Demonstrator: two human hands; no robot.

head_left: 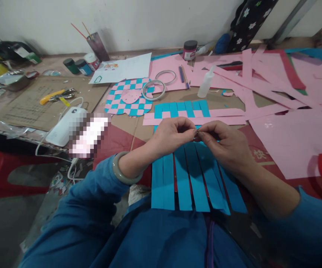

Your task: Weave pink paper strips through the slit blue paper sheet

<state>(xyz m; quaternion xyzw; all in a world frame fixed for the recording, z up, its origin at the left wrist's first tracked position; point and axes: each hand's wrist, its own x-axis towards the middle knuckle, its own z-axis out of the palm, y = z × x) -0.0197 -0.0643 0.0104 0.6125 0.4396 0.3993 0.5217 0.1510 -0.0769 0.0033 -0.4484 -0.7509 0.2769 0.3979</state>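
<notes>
Your left hand [170, 137] and right hand [223, 147] pinch the light, floppy blue paper strips [190, 178] up top, a good holding spot.

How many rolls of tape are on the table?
2. One roll of tape overlaps the edge of the woven paper mat; the other roll lies on pink paper behind it. Others may be hidden.

A squeeze bottle [206, 82] stands near two rolls of tape [153, 98].

Dim indoor light, soft shadows, warped edges
</notes>
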